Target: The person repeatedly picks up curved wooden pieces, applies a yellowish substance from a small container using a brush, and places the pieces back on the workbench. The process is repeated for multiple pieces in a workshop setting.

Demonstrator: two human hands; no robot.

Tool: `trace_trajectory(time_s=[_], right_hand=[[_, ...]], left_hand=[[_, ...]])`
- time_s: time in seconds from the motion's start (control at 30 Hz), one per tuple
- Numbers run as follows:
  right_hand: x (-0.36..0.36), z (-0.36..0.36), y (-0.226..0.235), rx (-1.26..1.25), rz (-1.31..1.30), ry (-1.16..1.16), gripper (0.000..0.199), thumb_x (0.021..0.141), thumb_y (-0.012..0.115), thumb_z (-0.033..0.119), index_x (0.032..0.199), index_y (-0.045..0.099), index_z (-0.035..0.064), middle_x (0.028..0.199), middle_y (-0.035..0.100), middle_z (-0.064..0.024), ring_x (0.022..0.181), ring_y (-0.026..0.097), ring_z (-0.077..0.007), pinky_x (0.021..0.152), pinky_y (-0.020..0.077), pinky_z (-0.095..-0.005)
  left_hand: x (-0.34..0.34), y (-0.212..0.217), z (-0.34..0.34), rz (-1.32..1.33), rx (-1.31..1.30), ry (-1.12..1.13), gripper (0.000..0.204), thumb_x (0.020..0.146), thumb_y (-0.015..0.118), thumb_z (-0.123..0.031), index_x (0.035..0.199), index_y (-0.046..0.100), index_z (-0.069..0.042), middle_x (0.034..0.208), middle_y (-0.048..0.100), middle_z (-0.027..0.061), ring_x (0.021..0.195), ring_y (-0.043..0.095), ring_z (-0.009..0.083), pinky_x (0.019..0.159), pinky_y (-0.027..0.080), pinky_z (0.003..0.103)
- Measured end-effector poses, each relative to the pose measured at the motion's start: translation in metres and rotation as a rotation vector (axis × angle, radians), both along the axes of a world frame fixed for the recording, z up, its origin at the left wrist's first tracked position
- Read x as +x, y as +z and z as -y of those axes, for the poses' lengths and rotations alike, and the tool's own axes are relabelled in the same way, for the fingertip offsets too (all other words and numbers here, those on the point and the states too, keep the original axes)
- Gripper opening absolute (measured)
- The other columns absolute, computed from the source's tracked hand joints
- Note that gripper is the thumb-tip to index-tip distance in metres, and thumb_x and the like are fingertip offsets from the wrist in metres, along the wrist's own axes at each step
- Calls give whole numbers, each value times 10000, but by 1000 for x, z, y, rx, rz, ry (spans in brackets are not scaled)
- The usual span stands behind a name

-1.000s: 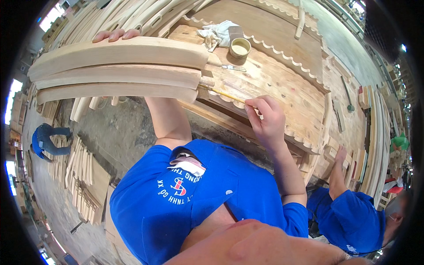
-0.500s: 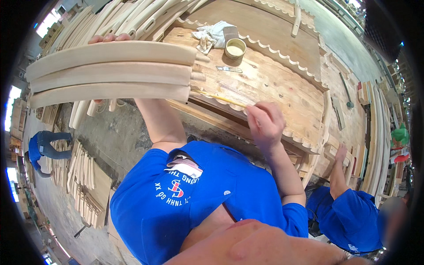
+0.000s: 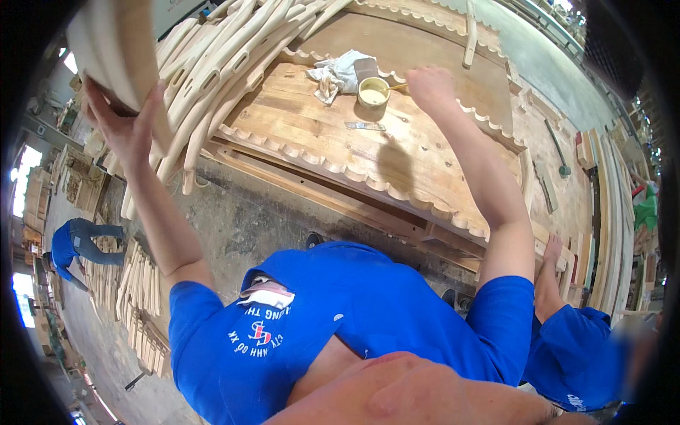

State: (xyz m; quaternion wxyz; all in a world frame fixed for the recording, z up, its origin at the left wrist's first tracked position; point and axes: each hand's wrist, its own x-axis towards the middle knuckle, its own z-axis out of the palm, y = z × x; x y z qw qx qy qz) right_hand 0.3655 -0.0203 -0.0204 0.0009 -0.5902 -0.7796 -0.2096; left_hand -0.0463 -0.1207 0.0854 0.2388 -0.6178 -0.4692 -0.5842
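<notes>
L hand [image 3: 124,127] up at the far-left edge of the tabletop [image 3: 425,170], grip clenched on the end of the curved slats [image 3: 113,49]; fingers wrap the underside. Slats now tilted up steeply and swung toward the upper-left, seen almost end-on. Earlier they lay flat and level across the left side, hand at their far end.

R hand [image 3: 428,85] has left the near scalloped edge, where it worked before, and reached out to the far side, just beside the glue cup [image 3: 373,92]. Grip looks closed on a thin stick [image 3: 398,87] lying toward the cup; fingers mostly hidden behind the hand, so cannot tell for sure. R arm now stretched long over the panel [image 3: 340,142].

Cup sits at the far middle of the panel, touching a white rag [image 3: 336,71]. Small flat metal blade [image 3: 365,126] lies on the panel, near side of the cup.

Stack of curved chair parts [image 3: 212,78] leans along the panel's left edge. Another person's hand [image 3: 552,248] rests at the right near corner. Third person in blue [image 3: 74,244] on the floor, far left.
</notes>
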Motion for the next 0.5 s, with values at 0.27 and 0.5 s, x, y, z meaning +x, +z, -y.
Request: trace_trajectory(time_s=[0.27,0.5], right_hand=[[12,-38,-35,-271,-344,-174,201,777,569,207,839,679,50,798,664,-140,767,644,-247,670,497,-388],[56,-18,-90,-430,-1052,-119,246,765,609,252,894,686,57,802,668,-113,748,624,-240,689,481,-351]], left_hand=[[-36,1,20,-775,90,480,621,608,750,-301,1191,559,-394,1264,376,20,1189,347,217,1017,236,438],[-52,-22,8,-906,119,398,532,650,748,-386,1129,541,-486,1253,391,1,1195,369,188,1068,194,423]])
